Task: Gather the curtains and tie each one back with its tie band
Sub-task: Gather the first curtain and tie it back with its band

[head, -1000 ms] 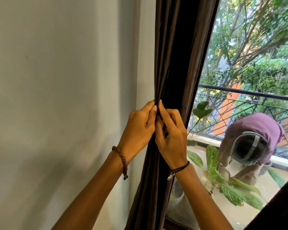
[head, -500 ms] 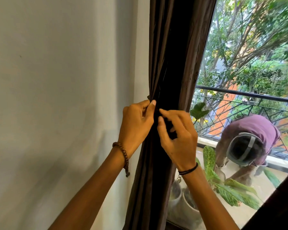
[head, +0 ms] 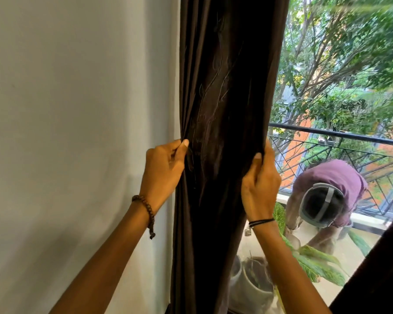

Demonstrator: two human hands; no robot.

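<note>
**Curtain bunched in both hands, no band on it yet**

Curtain (head: 225, 109) hangs as a dark brown column between the pale wall (head: 77, 109) and the window glass, drawn in at about the height of the hands. The left hand (head: 161, 171) pinches its wall-side edge between thumb and fingers. The right hand (head: 259, 186) has its fingers curled round the window-side edge, so each grip is clamped on cloth, with the width of the bundle between them.

By my reading the gathering is partly done: the folds are pulled narrow, but they are held only by the hands. No tie band can be seen round the cloth or in either hand, so the tying is left to do. A dark slanted shape (head: 383, 268) in the lower right corner may be a second curtain; I cannot tell, and if it is, it waits its turn.

Counted:
- one curtain in hand
- two hands on it
- no tie band in sight
- a beaded bracelet (head: 145, 209) on the left wrist
- a thin cord (head: 260, 222) on the right wrist
- beyond the glass, one railing (head: 327, 134), one person bent over (head: 331, 177), and what look like two pots (head: 256, 282)
</note>
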